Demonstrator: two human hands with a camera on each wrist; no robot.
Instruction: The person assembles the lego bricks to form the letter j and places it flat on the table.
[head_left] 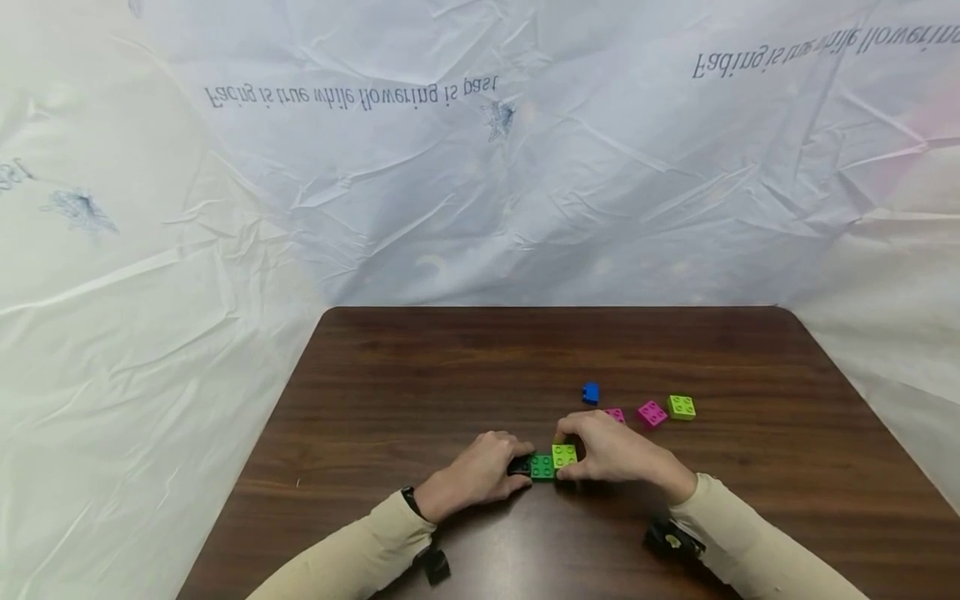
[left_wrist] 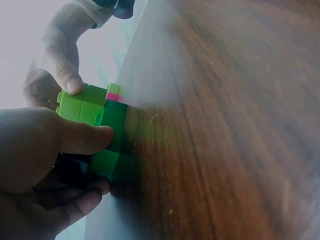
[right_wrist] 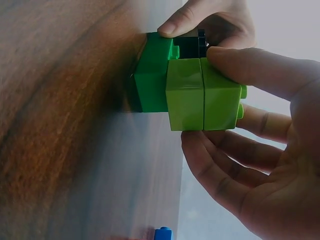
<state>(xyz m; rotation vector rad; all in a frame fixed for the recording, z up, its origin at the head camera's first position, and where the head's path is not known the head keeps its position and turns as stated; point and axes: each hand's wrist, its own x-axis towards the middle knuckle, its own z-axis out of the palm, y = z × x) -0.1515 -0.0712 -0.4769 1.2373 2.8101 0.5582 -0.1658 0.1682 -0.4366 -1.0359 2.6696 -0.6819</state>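
My left hand grips the end of a dark green brick low on the table, its thumb and fingertips on opposite sides. A black brick sits on that end, partly hidden between the fingers. Two lime-green bricks are stacked on the other end of the green one: a lower lime brick and an upper lime brick. My right hand pinches the upper lime brick, thumb on the near side and fingers on the far side. Its studs face up.
Behind the right hand lie a blue brick, two magenta bricks, one magenta brick in full view and the other partly covered by the hand, and a loose lime brick. A pale printed sheet hangs beyond the dark wooden table.
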